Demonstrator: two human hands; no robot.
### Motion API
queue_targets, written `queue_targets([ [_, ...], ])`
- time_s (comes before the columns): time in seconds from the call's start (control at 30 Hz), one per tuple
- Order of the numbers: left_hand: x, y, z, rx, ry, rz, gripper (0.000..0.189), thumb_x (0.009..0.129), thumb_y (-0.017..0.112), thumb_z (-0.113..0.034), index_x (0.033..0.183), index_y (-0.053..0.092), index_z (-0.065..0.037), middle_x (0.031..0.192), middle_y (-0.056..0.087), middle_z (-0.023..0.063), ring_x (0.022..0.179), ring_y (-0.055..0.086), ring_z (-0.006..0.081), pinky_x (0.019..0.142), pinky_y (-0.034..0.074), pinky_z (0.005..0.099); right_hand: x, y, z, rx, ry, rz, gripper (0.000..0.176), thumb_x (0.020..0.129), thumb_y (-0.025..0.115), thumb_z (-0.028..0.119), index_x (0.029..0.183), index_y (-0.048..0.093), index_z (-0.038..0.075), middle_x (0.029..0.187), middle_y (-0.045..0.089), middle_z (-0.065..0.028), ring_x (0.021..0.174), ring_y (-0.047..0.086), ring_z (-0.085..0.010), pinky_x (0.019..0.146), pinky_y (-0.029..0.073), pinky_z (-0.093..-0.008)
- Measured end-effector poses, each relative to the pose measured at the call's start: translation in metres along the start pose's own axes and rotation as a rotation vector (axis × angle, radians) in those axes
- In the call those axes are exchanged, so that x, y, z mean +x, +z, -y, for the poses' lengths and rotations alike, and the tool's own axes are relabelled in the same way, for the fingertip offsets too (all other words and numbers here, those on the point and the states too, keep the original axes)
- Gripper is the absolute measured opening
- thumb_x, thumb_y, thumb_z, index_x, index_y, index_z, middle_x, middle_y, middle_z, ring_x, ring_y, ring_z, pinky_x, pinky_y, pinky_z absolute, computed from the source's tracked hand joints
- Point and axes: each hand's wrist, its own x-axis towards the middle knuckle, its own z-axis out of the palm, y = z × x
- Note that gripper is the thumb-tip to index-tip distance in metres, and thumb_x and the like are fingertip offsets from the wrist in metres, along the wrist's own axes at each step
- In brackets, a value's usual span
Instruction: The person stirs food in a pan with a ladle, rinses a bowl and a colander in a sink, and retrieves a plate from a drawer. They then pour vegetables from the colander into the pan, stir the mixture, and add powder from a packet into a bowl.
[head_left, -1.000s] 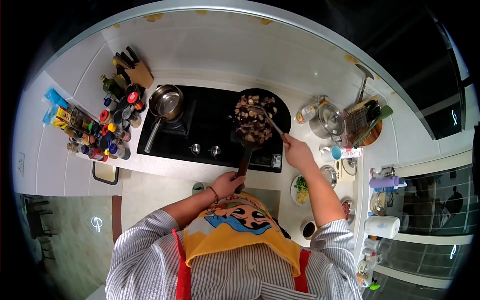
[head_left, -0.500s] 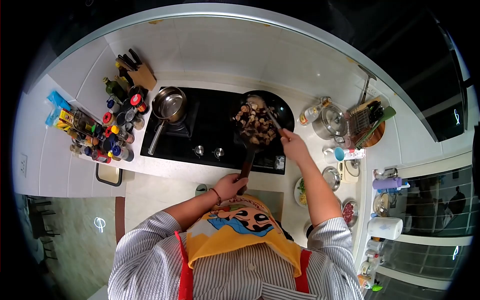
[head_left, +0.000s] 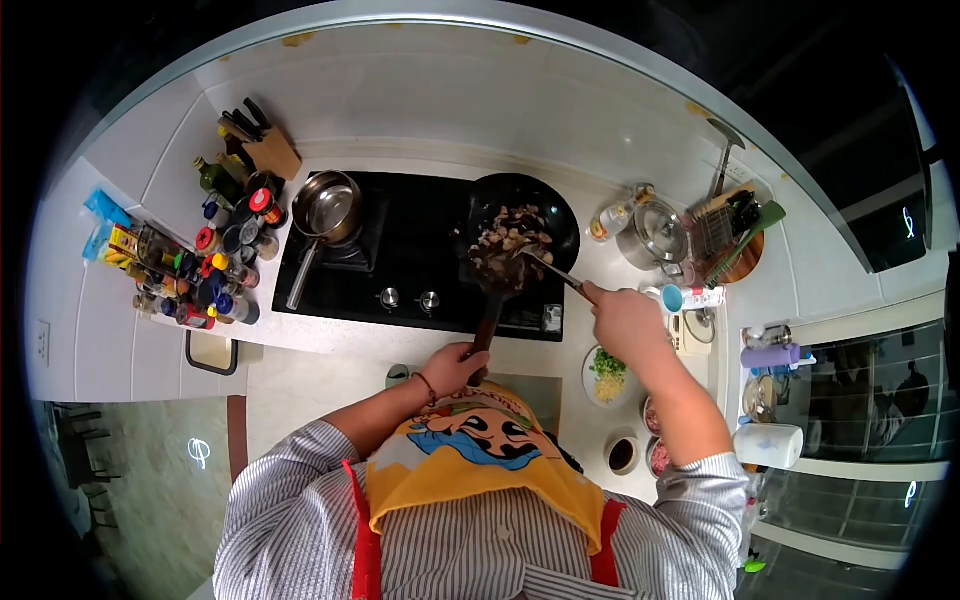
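A black wok [head_left: 553, 213] stands on the right part of the black hob [head_left: 425, 255], with browned sliced food [head_left: 513, 240] in it. Wrapped round the wok's dark wooden handle [head_left: 487, 328] is my left hand [head_left: 450, 371], close to my apron. My right hand [head_left: 628, 322] grips the wooden end of a metal spatula [head_left: 557, 270], right of the wok. The spatula's blade lies among the food near the middle of the wok.
A steel saucepan [head_left: 331, 210] sits on the left burner. Several bottles and jars [head_left: 213, 262] crowd the left corner near a knife block [head_left: 274, 154]. To the right are a lidded pot [head_left: 655, 234], a plate of chopped ingredients [head_left: 606, 377] and a bowl of dark liquid [head_left: 622, 456].
My right hand has moved right and down towards me, drawing the spatula lower in the wok. The food has shifted. My left hand still holds the handle.
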Motion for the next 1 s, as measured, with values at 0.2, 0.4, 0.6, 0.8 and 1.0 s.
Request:
queue_targets([
  [0.2,-0.003,0.001,-0.003,-0.041,-0.005,0.004,0.035,0.105,0.057,-0.034,0.106,0.064,0.000,0.089,0.069,0.0050,0.071,0.064,0.0107,0.057,0.055,0.0264,0.049,0.073,0.003,0.297,0.108,-0.063,0.041,0.095,0.057,0.018,0.135,0.065,0.021,0.101,0.073,-0.0199,0.093,0.071,-0.0382,0.083,0.057,-0.0478],
  [0.4,0.008,0.000,0.014,-0.064,0.091,0.014,0.036,0.106,0.057,-0.034,0.103,0.065,0.000,0.086,0.068,0.0043,0.069,0.062,0.0110,0.056,0.053,0.0262,0.027,0.047,-0.019,0.403,0.064,-0.005,0.038,0.097,0.056,0.022,0.133,0.066,0.019,0.110,0.072,-0.0205,0.099,0.069,-0.0414,0.088,0.056,-0.0493],
  [0.6,-0.005,0.001,-0.004,-0.048,-0.006,0.005,0.035,0.106,0.057,-0.034,0.102,0.065,0.000,0.087,0.068,0.0042,0.069,0.062,0.0108,0.057,0.053,0.0264,0.048,0.066,0.002,0.384,0.145,-0.023,0.040,0.097,0.057,0.022,0.135,0.066,0.021,0.109,0.072,-0.0216,0.103,0.067,-0.0412,0.091,0.055,-0.0483],
  [0.8,0.003,0.001,0.006,-0.037,0.070,-0.016,0.036,0.105,0.057,-0.034,0.103,0.065,0.001,0.088,0.069,0.0050,0.071,0.063,0.0112,0.060,0.053,0.0267,0.038,0.066,-0.012,0.489,0.073,-0.018,0.041,0.096,0.058,0.022,0.136,0.066,0.021,0.109,0.072,-0.0227,0.102,0.068,-0.0418,0.092,0.055,-0.0481],
  [1.0,-0.001,0.002,0.002,-0.013,0.038,-0.003,0.036,0.105,0.057,-0.034,0.104,0.065,0.001,0.088,0.070,0.0049,0.071,0.064,0.0115,0.060,0.053,0.0267,0.059,0.087,-0.015,0.571,0.176,-0.083,0.041,0.096,0.059,0.023,0.136,0.066,0.014,0.117,0.070,-0.0241,0.108,0.066,-0.0425,0.095,0.054,-0.0478],
])
